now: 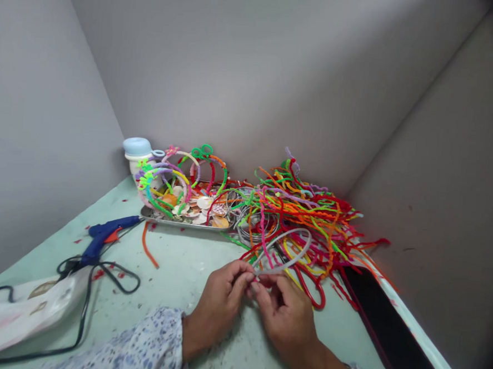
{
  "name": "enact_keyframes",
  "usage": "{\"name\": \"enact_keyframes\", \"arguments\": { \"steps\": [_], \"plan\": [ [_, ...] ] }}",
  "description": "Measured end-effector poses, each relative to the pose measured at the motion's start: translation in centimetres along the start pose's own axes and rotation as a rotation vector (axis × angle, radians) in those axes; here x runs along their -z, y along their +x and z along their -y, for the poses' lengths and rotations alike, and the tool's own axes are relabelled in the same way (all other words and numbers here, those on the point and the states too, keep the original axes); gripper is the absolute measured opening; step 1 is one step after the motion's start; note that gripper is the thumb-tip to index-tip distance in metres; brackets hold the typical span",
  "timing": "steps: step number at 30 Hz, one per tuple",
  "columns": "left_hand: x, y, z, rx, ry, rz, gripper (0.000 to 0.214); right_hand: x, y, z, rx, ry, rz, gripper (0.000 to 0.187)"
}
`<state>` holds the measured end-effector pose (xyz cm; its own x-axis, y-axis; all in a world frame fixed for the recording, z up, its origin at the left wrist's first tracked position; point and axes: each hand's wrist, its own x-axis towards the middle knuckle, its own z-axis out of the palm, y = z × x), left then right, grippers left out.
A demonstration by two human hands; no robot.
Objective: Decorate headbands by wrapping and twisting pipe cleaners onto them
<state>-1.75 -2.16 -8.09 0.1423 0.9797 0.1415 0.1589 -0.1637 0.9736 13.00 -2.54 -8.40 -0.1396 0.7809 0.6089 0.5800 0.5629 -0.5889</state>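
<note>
My left hand (226,294) and my right hand (286,315) meet at the middle of the table's near side. Both are closed, fingertips pinched together on a thin grey headband (308,244). Its curved loop rises from the fingers and leans to the right, over a tangle of colored pipe cleaners (307,205). Where the fingertips meet, the band's ends are hidden. Just beyond my right hand, a red scissor handle (322,299) pokes out from under the pipe cleaners.
A metal tray (185,225) at the back holds round paper pieces and pipe-cleaner-wrapped headbands (188,189). Behind it stands a blue-capped bottle (137,147). At left lie a blue glue gun (101,234) with its black cord and a plastic bag (25,316). A black flat object (392,327) lies right.
</note>
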Motion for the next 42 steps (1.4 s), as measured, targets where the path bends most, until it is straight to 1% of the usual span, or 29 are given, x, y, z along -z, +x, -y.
{"name": "enact_keyframes", "arguments": {
  "steps": [4,7,9,11,14,17,19,21,23,24,25,27,29,30,32,34,36,39,42],
  "plan": [
    [0.1,0.3,-0.2,0.056,-0.089,-0.02,0.016,-0.2,-0.3,0.0,0.028,-0.036,0.02,0.006],
    [0.2,0.4,-0.3,0.07,-0.103,-0.045,0.015,0.0,-0.3,0.1,0.153,-0.085,0.037,0.003],
    [0.2,0.4,-0.3,0.068,-0.089,-0.049,0.016,0.2,-0.2,0.2,0.257,-0.131,0.037,0.008],
    [0.2,0.4,-0.2,0.063,-0.07,-0.047,0.016,0.3,-0.2,0.4,0.322,-0.18,0.037,0.011],
    [0.3,0.4,-0.1,0.066,-0.057,-0.042,0.016,0.5,-0.3,0.8,0.352,-0.246,0.053,0.013],
    [0.5,0.7,0.1,0.092,-0.114,-0.042,0.017,0.7,-0.5,1.3,0.389,-0.278,0.031,0.019],
    [0.6,1.0,0.3,0.129,-0.199,-0.036,0.019,0.6,-0.8,1.7,0.429,-0.258,0.014,0.027],
    [0.6,1.2,0.4,0.173,-0.274,-0.02,0.022,0.4,-1.1,2.0,0.445,-0.163,0.051,0.027],
    [0.6,1.4,0.3,0.203,-0.312,-0.01,0.024,0.1,-1.3,2.0,0.359,-0.025,0.142,0.014],
    [0.7,1.5,0.3,0.208,-0.322,-0.006,0.024,-0.1,-1.3,1.9,0.265,0.032,0.191,0.007],
    [0.7,1.5,0.2,0.208,-0.331,-0.005,0.023,-0.3,-1.3,1.7,0.147,0.083,0.246,0.007],
    [0.8,1.6,0.1,0.205,-0.351,-0.005,0.022,-0.6,-1.0,1.3,-0.131,0.189,0.3,0.012],
    [0.9,1.6,0.0,0.197,-0.364,-0.007,0.022,-0.8,-0.7,0.9,-0.383,0.344,0.288,0.019],
    [0.9,1.7,0.0,0.192,-0.366,-0.009,0.022,-0.7,-0.4,0.7,-0.478,0.446,0.267,0.023],
    [0.9,1.7,0.0,0.18,-0.363,0.004,0.021,-0.6,-0.1,0.5,-0.602,0.661,0.215,0.031],
    [0.8,1.6,-0.1,0.167,-0.353,0.025,0.02,-0.5,0.1,0.4,-0.618,0.83,0.18,0.036],
    [0.7,1.5,-0.2,0.158,-0.346,0.035,0.021,-0.4,0.1,0.4,-0.567,0.904,0.167,0.031],
    [0.6,1.5,-0.4,0.165,-0.359,0.022,0.024,-0.4,0.2,0.5,-0.417,0.88,0.173,0.018],
    [0.6,1.5,-0.4,0.174,-0.37,0.008,0.025,-0.3,0.2,0.6,-0.232,0.789,0.139,0.01]
  ]
}}
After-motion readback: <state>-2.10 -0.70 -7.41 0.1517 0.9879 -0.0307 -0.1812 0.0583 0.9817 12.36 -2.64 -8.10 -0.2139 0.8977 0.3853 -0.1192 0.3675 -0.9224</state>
